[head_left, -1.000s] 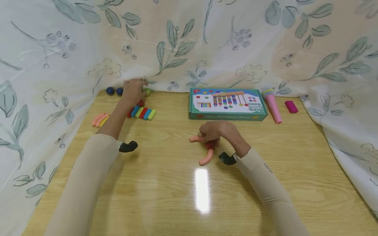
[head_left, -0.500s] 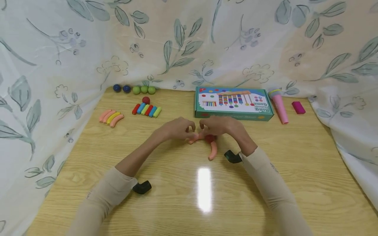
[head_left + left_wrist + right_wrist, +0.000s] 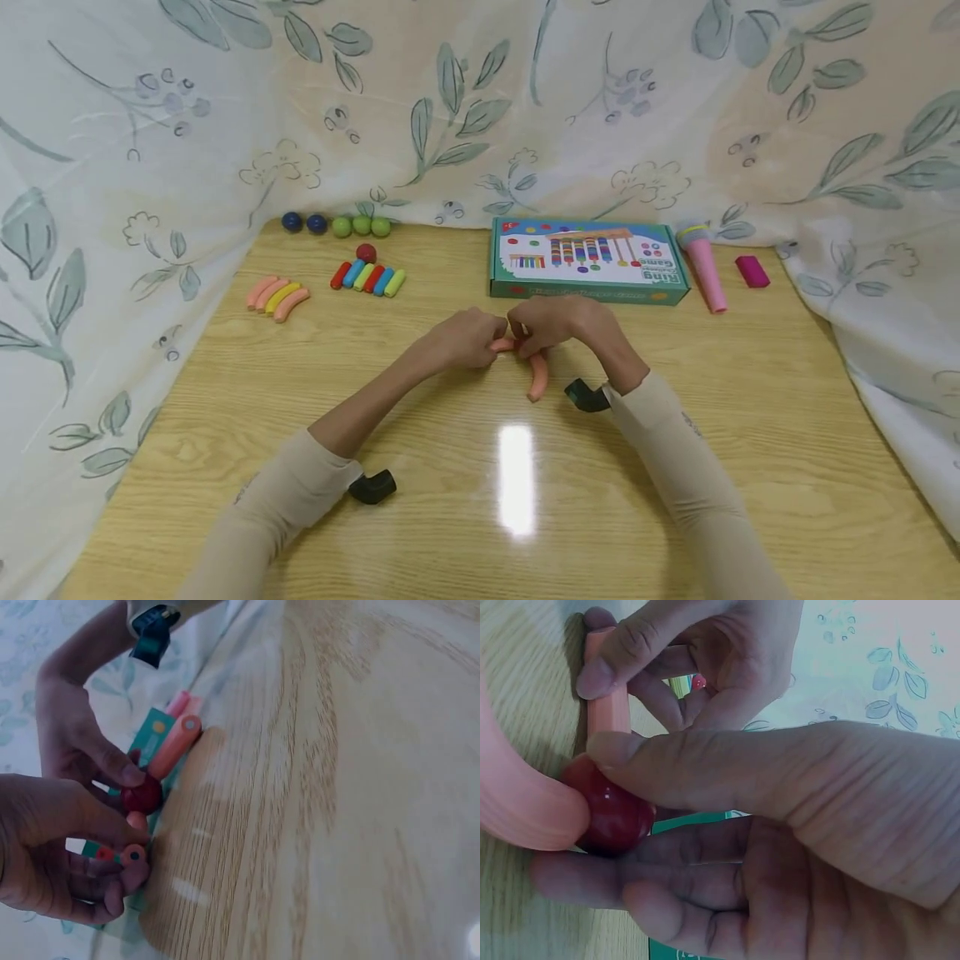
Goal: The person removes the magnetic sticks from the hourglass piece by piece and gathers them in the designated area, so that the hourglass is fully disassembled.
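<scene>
My right hand [image 3: 551,321] holds a glossy red ball [image 3: 615,806] low over the wooden table, thumb on one side and fingers on the other in the right wrist view. One pink curved stick [image 3: 517,780] meets the ball and points toward me. A second pink stick [image 3: 611,716] meets the ball on its left side. My left hand [image 3: 468,337] pinches that second stick near its outer end, between thumb and fingers. A small round hole shows in its end face in the left wrist view. Fingers partly cover the joints at the ball.
A green game box [image 3: 588,262] lies behind my hands, with a pink toy microphone [image 3: 705,271] and magenta block [image 3: 752,272] to its right. At the left are curved sticks [image 3: 281,296], short coloured sticks [image 3: 369,279], a loose red ball [image 3: 366,252], blue balls [image 3: 316,223] and green balls [image 3: 362,225].
My left hand has come from the balls at the far left to the pink stick and now pinches it. My right hand has stayed at the red ball.
</scene>
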Demonstrator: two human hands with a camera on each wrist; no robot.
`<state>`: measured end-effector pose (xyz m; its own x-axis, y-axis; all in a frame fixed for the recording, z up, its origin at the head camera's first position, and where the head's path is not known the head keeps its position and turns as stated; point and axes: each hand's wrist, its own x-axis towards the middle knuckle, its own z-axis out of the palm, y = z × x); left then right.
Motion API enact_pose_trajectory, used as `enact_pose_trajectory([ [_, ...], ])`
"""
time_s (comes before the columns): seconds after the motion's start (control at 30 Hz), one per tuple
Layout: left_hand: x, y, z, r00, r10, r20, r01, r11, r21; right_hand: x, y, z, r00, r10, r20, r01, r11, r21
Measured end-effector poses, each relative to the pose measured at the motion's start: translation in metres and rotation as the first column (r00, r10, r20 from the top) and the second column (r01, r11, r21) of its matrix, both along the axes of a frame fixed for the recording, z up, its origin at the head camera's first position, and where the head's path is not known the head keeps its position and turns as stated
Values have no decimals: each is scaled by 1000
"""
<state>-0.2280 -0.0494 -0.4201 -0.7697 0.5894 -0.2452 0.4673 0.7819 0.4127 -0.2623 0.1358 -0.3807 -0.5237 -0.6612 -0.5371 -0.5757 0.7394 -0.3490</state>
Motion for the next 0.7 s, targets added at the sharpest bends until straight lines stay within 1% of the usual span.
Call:
enact_pose_trajectory([
  [0.07,1,0,0,1000,5,-26,-5,1000,-8,0,-2,-1,1000,-2,0,2,1000,-4],
  [0.23,2,-1,-2,999,33,-40,-33,999,2,1,-3,-1,1000,-13,4,13,1000,-11],
  [0.47,2,-1,-4,997,71,-40,-70,997,17,0,-5,-2,1000,-22,6,22,1000,-8],
  [0.6,2,0,-6,996,71,-57,-69,997,26,1,-7,-2,1000,-23,2,23,1000,0],
  [0.7,1,1,-8,995,73,-65,-71,997,35,2,-6,-2,1000,-9,6,9,1000,17],
])
